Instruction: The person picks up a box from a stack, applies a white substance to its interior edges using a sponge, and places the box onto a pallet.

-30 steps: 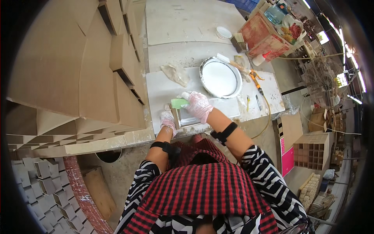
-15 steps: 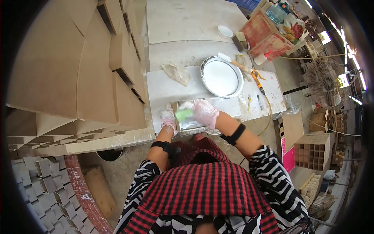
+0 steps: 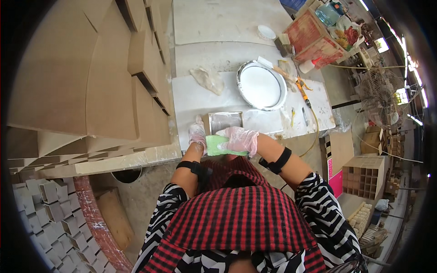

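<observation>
A shallow rectangular frame or box (image 3: 227, 118) with a greyish inner face lies near the front edge of the table. My left hand (image 3: 197, 133), in a whitish glove, is at its left side; the fingers point away from me and seem to rest against its edge. My right hand (image 3: 241, 139), gloved in white and pink, presses a flat light-green pad (image 3: 216, 146) at the near end of the box, fingers spread over it. The pad covers that near end, and its exact kind cannot be made out.
Beyond the box stands a round tub of white paint (image 3: 260, 86), a brush (image 3: 273, 67) on its rim. A crumpled plastic glove (image 3: 207, 81), an orange-handled tool with a hose (image 3: 303, 90) and a knife (image 3: 304, 118) lie around it. Stacked cardboard boxes (image 3: 109, 77) wall the left.
My right hand has drawn the green pad back toward me, from the middle of the box to its near end. More of the box's inner face shows. My left hand stays beside it.
</observation>
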`<control>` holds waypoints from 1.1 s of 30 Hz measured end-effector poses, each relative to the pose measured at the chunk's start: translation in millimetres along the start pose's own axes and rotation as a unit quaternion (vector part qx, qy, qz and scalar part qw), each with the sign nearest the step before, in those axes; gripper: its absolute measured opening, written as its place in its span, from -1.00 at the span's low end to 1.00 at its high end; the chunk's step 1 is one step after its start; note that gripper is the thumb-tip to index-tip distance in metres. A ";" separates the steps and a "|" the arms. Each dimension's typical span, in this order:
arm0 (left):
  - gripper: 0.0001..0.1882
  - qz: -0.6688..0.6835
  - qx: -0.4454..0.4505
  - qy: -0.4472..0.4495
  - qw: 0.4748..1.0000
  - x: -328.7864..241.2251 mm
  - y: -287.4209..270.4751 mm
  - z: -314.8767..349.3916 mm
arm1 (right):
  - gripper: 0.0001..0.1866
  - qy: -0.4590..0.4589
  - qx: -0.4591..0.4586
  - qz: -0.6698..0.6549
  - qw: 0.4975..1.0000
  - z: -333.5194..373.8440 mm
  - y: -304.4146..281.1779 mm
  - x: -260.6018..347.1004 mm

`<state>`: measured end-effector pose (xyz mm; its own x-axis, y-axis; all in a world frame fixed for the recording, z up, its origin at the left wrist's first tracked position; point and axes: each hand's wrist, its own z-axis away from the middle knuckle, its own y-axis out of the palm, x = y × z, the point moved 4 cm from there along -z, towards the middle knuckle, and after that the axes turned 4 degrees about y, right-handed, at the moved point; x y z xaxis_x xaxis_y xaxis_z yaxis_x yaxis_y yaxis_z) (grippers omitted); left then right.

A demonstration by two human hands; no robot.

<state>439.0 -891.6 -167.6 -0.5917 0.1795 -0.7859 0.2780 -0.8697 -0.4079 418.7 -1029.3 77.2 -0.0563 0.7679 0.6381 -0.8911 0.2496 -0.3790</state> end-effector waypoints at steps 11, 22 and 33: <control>-0.31 0.078 0.000 0.003 0.997 -1.8 2.4 5.7 | -0.62 0.070 0.001 0.129 0.989 19.5 -35.7 -2.1; -0.29 0.003 0.010 -0.004 1.000 -9.3 -1.1 11.6 | -0.64 0.062 0.035 0.155 0.985 14.8 -27.9 -15.4; -0.30 0.015 -0.001 0.009 1.000 -17.7 -10.6 20.4 | -0.66 0.114 0.116 0.111 0.980 10.4 -11.5 -2.0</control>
<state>431.0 -894.9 -139.9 -0.5696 0.1605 -0.8061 0.2980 -0.8737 -0.3846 424.4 -1039.9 87.3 -0.1828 0.9066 0.3804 -0.9479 -0.0598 -0.3129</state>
